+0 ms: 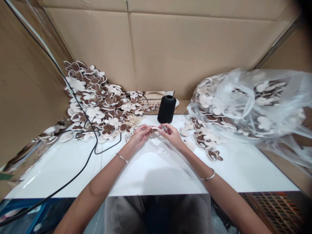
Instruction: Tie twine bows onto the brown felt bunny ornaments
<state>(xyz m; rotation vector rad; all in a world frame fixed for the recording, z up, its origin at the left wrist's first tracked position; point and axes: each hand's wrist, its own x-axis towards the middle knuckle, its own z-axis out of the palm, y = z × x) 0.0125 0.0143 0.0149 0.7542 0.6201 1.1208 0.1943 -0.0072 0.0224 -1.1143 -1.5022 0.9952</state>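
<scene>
My left hand (140, 136) is closed in a pinch on a small brown-and-white fabric patch (153, 130), seen nearly edge-on. Close against it, my right hand (172, 135) is closed around a slim dark metal tool (164, 127) whose exact kind I cannot make out. Its fingertips are at the patch's right side; whether they grip it too is unclear. Just beyond the hands stands a black cone of thread (167, 109). Loose cream cords (133, 121) lie beside my left hand. A finished-looking brown bunny-shaped patch with a bow (214, 155) lies to the right.
A tall heap of brown-and-white patches (97, 97) leans against the cardboard wall (170, 48) at left. Several more lie right of my hands, before a clear plastic bag (243, 100) full of them. A black cable (83, 169) crosses the white table (156, 175) at left.
</scene>
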